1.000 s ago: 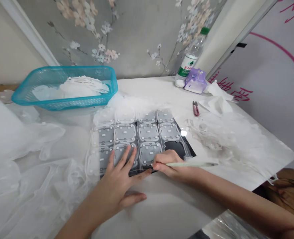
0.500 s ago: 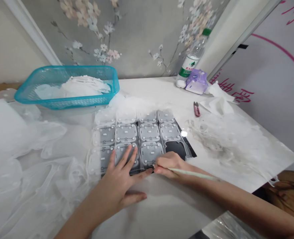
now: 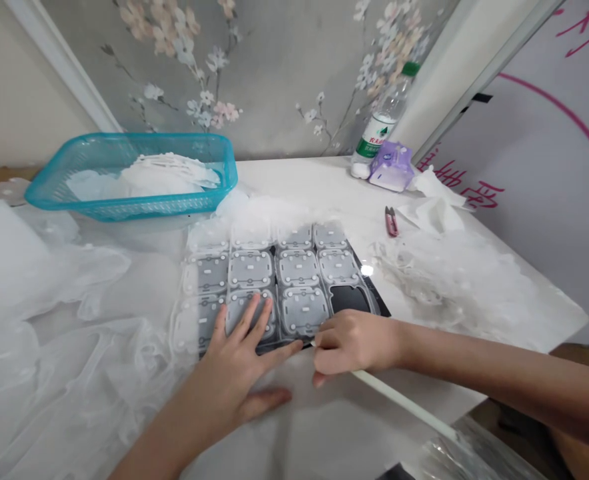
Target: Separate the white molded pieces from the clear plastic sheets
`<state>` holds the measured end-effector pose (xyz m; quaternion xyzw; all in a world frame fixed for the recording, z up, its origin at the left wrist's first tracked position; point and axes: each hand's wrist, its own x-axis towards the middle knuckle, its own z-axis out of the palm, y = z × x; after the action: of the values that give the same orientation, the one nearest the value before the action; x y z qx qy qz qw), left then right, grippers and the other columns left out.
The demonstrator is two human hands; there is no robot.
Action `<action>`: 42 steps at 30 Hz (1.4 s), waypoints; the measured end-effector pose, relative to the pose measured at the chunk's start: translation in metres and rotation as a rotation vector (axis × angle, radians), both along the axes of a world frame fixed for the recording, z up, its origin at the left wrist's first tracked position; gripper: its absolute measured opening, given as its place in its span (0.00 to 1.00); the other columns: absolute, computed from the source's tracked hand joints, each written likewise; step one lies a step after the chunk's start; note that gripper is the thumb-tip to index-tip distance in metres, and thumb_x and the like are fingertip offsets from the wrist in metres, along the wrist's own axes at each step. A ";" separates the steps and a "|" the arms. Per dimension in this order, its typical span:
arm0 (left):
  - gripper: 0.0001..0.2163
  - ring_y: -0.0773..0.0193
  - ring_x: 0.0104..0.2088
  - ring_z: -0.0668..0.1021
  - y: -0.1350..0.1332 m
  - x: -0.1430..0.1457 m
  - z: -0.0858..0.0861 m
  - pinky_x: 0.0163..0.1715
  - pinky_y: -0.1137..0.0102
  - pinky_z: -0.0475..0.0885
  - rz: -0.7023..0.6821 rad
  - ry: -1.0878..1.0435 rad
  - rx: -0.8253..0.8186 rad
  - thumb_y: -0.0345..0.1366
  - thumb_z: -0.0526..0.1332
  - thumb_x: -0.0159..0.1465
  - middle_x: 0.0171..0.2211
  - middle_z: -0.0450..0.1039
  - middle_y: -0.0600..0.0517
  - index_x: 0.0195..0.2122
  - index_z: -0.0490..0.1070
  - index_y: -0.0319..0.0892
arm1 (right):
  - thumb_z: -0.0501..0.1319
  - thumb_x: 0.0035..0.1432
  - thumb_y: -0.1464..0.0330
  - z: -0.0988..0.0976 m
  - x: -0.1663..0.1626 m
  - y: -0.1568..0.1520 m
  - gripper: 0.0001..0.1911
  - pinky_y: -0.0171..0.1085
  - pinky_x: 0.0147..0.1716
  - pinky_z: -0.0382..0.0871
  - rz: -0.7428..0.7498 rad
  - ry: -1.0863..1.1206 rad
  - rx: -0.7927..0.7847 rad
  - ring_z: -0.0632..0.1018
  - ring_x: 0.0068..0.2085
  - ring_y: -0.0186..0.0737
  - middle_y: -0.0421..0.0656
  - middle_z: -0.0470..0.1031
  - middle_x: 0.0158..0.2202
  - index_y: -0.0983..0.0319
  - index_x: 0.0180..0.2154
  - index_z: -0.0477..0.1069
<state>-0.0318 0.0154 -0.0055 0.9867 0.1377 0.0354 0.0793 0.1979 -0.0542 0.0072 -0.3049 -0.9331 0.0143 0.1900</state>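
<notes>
A translucent sheet of moulded rounded-rectangle pads (image 3: 298, 267) with small white knobs lies over a dark board (image 3: 382, 305). At its near right, one cell is an opening that shows black. My left hand (image 3: 242, 360) presses flat on the near pads with its fingers spread, the index fingertip at the near edge. Close beside that fingertip, my right hand (image 3: 352, 343) is closed around a slim pale green stick-like tool (image 3: 407, 402). The tool's long end slants down to the right; its tip is mostly hidden by my fingers.
At the back left stands a blue basket (image 3: 132, 208) with white pieces inside. Translucent sheets (image 3: 74, 373) cover the left side. Toward the right are small pink-handled snips (image 3: 391, 223), scraps (image 3: 454, 283), a purple wipes pack (image 3: 391, 167) and a water bottle (image 3: 379, 127).
My right hand has turned, and the tool's long end has swung from along my forearm down toward the table's near edge. My left hand stays on the pads.
</notes>
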 end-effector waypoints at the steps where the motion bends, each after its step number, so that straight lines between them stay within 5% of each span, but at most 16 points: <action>1: 0.24 0.37 0.62 0.54 0.000 0.000 0.000 0.49 0.37 0.56 0.003 0.005 -0.003 0.53 0.53 0.61 0.63 0.50 0.41 0.59 0.56 0.61 | 0.51 0.63 0.62 -0.001 0.001 0.001 0.18 0.32 0.19 0.48 0.005 0.010 -0.015 0.61 0.20 0.30 0.36 0.62 0.17 0.61 0.22 0.60; 10: 0.27 0.41 0.62 0.54 -0.001 -0.001 -0.002 0.54 0.40 0.49 0.024 -0.018 0.022 0.53 0.52 0.61 0.63 0.51 0.43 0.61 0.54 0.54 | 0.48 0.65 0.60 -0.017 -0.004 0.006 0.20 0.32 0.19 0.49 0.025 0.066 -0.058 0.61 0.20 0.30 0.36 0.59 0.17 0.61 0.22 0.58; 14: 0.26 0.41 0.63 0.52 -0.001 -0.001 0.000 0.53 0.39 0.50 0.027 0.000 0.015 0.53 0.52 0.61 0.63 0.51 0.42 0.60 0.56 0.53 | 0.44 0.65 0.57 -0.011 0.003 0.007 0.20 0.31 0.20 0.52 -0.058 0.176 -0.356 0.62 0.21 0.29 0.37 0.62 0.20 0.61 0.27 0.59; 21: 0.25 0.41 0.62 0.55 -0.002 0.000 0.005 0.54 0.41 0.50 0.037 -0.021 -0.003 0.54 0.51 0.61 0.63 0.53 0.43 0.58 0.60 0.53 | 0.53 0.59 0.54 0.014 0.013 0.016 0.20 0.28 0.22 0.53 -0.253 0.310 -0.916 0.61 0.22 0.27 0.34 0.59 0.21 0.62 0.25 0.59; 28: 0.26 0.42 0.63 0.52 -0.002 -0.001 0.004 0.54 0.40 0.50 0.032 0.007 -0.005 0.53 0.51 0.62 0.63 0.51 0.42 0.59 0.58 0.53 | 0.55 0.59 0.57 0.021 0.018 0.022 0.21 0.29 0.20 0.47 -0.304 0.304 -0.905 0.55 0.19 0.27 0.31 0.50 0.17 0.61 0.21 0.51; 36: 0.27 0.41 0.63 0.50 -0.002 0.002 0.004 0.53 0.37 0.49 0.027 0.030 -0.053 0.52 0.51 0.62 0.64 0.48 0.43 0.62 0.51 0.54 | 0.53 0.61 0.67 0.019 -0.009 0.040 0.18 0.29 0.22 0.51 -0.095 0.489 -0.832 0.55 0.20 0.27 0.31 0.48 0.18 0.61 0.21 0.51; 42: 0.18 0.47 0.61 0.57 -0.001 -0.020 0.025 0.55 0.43 0.54 0.068 -0.105 -0.008 0.48 0.52 0.64 0.61 0.57 0.47 0.53 0.65 0.52 | 0.56 0.58 0.58 0.000 -0.008 0.033 0.20 0.29 0.21 0.51 -0.194 0.672 -0.914 0.56 0.21 0.27 0.32 0.52 0.19 0.62 0.21 0.54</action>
<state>-0.0519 0.0149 0.0199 0.9779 0.1669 0.0890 0.0889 0.1902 -0.0210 0.0072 -0.4189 -0.6883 0.4946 0.3257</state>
